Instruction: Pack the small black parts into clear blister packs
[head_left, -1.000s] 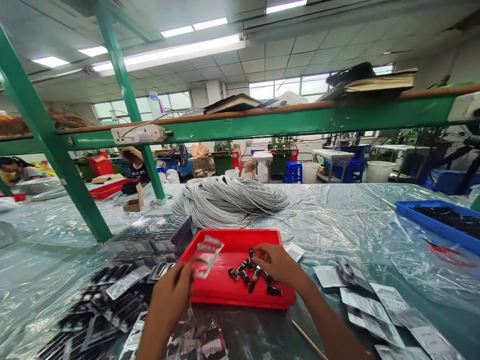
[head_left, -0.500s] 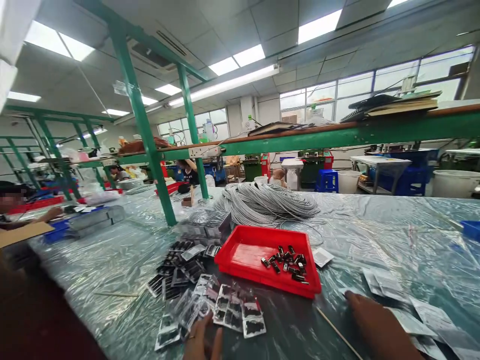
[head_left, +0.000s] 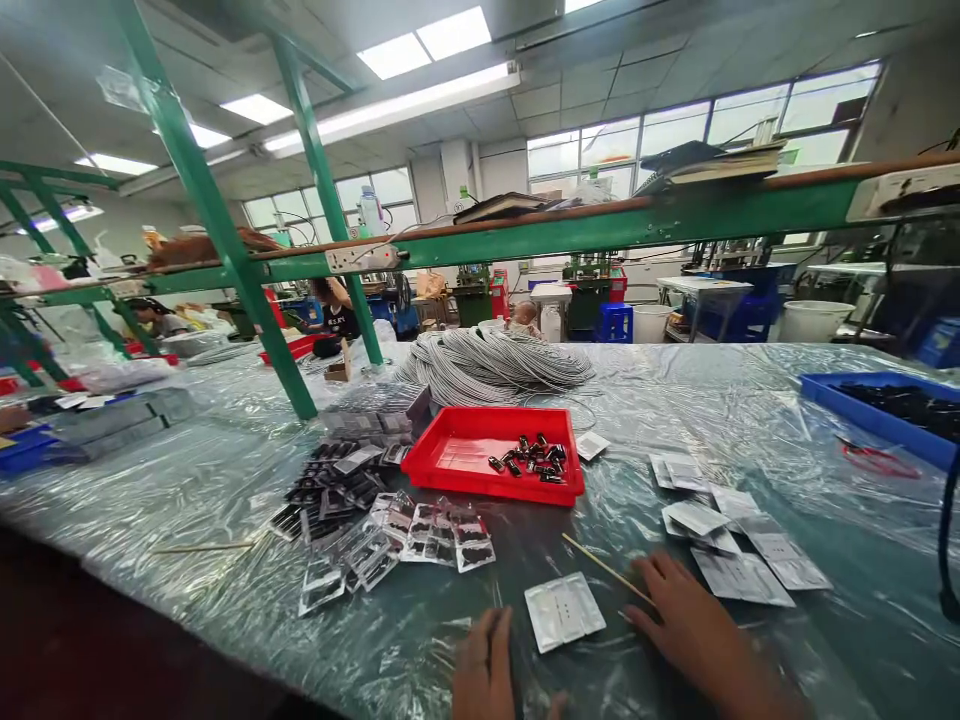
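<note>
A flat white packet [head_left: 564, 612] with small dark marks lies on the plastic-covered table between my two hands. My left hand [head_left: 486, 668], to its left at the bottom edge, has its fingers stretched forward and the thumb apart, with nothing in it. To the right, my right hand [head_left: 694, 632] is spread low over the table. A thin wooden stick [head_left: 600, 563] runs under or against its fingertips; whether they touch it I cannot tell. Beyond are clear-fronted packs with dark contents [head_left: 435, 537] and a red tray [head_left: 457, 482] with small shiny black-and-metal parts [head_left: 536, 460].
More white packets [head_left: 739, 575] lie overlapping at right. Dark packs [head_left: 330, 490] are heaped at left, near a green post [head_left: 262, 330]. A coil of grey cable [head_left: 487, 365] sits behind the tray; a blue tray [head_left: 825, 400] stands far right. Other people are further back.
The view has swung right and down. A white packet now lies between my hands, where none showed before. My left hand is now away from the clear packs; my right hand is at the stick.
</note>
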